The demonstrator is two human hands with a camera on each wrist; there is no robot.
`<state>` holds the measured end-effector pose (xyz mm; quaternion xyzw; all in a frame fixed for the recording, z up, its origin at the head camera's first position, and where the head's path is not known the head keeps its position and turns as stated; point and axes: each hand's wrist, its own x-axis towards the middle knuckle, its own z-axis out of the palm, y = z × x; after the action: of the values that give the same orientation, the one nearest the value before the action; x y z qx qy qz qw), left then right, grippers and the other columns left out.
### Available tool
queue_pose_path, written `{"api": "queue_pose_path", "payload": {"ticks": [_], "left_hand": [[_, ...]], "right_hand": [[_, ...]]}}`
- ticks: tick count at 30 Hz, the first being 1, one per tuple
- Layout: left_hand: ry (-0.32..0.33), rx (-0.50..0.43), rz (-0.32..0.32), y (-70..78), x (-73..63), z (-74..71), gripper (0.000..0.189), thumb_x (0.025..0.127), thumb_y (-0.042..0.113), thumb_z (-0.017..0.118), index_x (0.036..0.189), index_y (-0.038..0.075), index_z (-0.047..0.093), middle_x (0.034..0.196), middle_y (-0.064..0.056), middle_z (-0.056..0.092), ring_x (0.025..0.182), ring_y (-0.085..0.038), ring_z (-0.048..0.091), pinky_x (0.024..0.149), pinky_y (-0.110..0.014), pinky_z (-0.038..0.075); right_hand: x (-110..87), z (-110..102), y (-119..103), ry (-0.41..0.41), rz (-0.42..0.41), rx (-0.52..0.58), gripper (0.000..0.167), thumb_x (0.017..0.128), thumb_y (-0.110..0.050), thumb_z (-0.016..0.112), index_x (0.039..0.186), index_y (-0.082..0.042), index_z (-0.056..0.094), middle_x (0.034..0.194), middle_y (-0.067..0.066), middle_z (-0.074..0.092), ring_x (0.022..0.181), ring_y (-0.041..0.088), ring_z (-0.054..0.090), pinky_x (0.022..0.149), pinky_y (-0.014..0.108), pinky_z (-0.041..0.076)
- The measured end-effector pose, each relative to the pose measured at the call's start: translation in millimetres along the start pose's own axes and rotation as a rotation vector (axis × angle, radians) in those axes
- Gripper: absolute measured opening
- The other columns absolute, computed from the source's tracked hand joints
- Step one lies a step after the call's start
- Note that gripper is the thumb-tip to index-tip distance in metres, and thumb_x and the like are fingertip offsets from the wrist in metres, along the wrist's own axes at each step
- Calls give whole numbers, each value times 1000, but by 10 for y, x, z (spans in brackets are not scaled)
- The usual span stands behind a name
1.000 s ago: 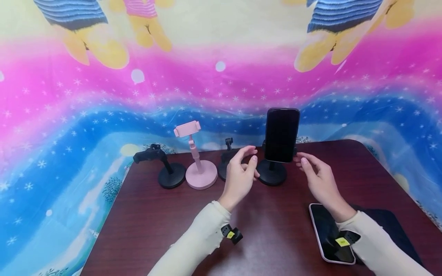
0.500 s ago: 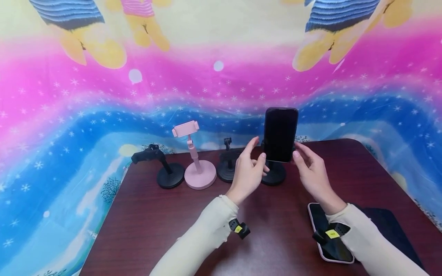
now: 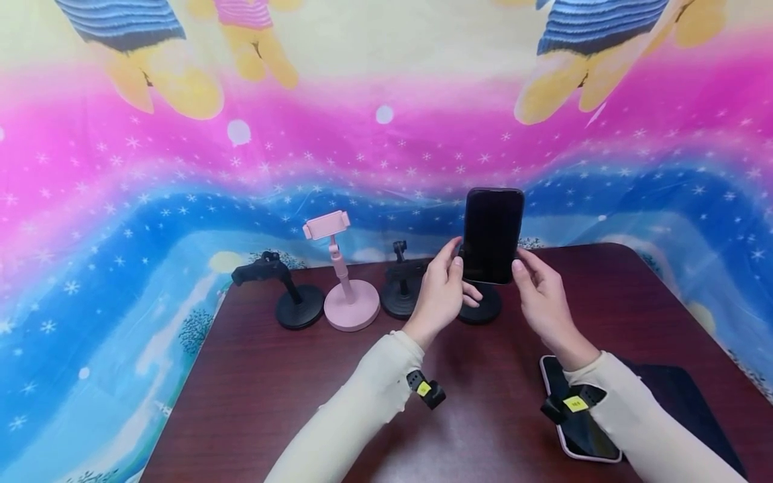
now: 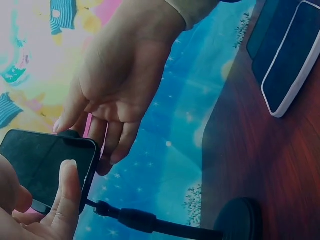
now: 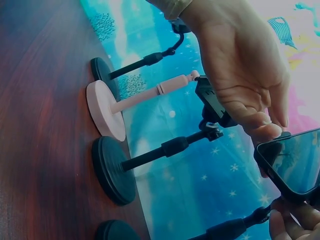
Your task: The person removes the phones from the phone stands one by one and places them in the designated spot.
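A black smartphone [image 3: 493,235] stands upright in the clamp of a black phone stand [image 3: 483,312] at the back of the table. My left hand [image 3: 437,292] pinches the clamp's left side at the phone's edge, thumb in front and forefinger behind. On the opposite side my right hand [image 3: 546,302] holds the clamp's right end the same way. A small clamp tab [image 4: 70,134] shows by the right hand's fingers in the left wrist view. The phone hides most of the clamp.
Left of the hands stand a black stand [image 3: 401,295], a pink phone stand [image 3: 352,305] and another black stand [image 3: 300,306]. At the right front, a phone in a pale case [image 3: 586,436] lies partly over a dark flat item [image 3: 682,396], beneath my right forearm.
Both hands have closed in on the phone from either side. Their fingers have come onto the clamp's ends. The phone and its stand have stayed in place.
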<state>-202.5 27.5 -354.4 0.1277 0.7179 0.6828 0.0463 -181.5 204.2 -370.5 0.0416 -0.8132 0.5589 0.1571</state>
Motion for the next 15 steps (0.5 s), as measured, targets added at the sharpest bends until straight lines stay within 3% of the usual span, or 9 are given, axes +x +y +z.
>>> {"api": "queue_pose_path", "payload": {"ticks": [4, 7, 10, 12, 15], "left_hand": [[-9, -29, -43, 1, 30, 16, 45, 112, 20, 35, 157, 21, 35, 82, -25, 69, 72, -38, 73, 60, -34, 62], [-10, -41, -56, -12, 48, 27, 45, 112, 19, 35, 157, 17, 36, 75, -26, 68, 72, -40, 73, 59, -34, 62], [5, -55, -47, -31, 62, 35, 44, 112, 18, 36, 156, 13, 37, 76, -30, 69, 64, -33, 73, 59, -34, 62], [17, -67, -35, -43, 70, 42, 44, 111, 17, 36, 155, 11, 39, 77, -32, 68, 60, -29, 72, 59, -35, 62], [36, -76, -21, -58, 75, 53, 43, 111, 16, 38, 153, 10, 41, 76, -33, 68, 56, -25, 70, 58, -34, 62]], "right_hand": [[10, 15, 8, 8, -4, 6, 50, 110, -22, 43, 148, 10, 41, 150, 31, 46, 112, -17, 45, 91, -2, 34], [18, 19, 19, 13, -16, 19, 49, 109, -21, 43, 147, 11, 41, 148, 32, 48, 109, -18, 46, 90, -1, 35], [29, 19, 37, 16, -39, 35, 47, 109, -18, 44, 146, 11, 43, 143, 32, 52, 106, -20, 49, 90, 0, 38], [34, 19, 48, 26, -50, 52, 46, 108, -17, 47, 145, 11, 45, 138, 20, 60, 105, -20, 52, 90, 1, 41], [38, 20, 60, 51, -66, 71, 44, 107, -15, 49, 143, 10, 48, 122, -12, 67, 102, -17, 56, 88, 2, 44]]}}
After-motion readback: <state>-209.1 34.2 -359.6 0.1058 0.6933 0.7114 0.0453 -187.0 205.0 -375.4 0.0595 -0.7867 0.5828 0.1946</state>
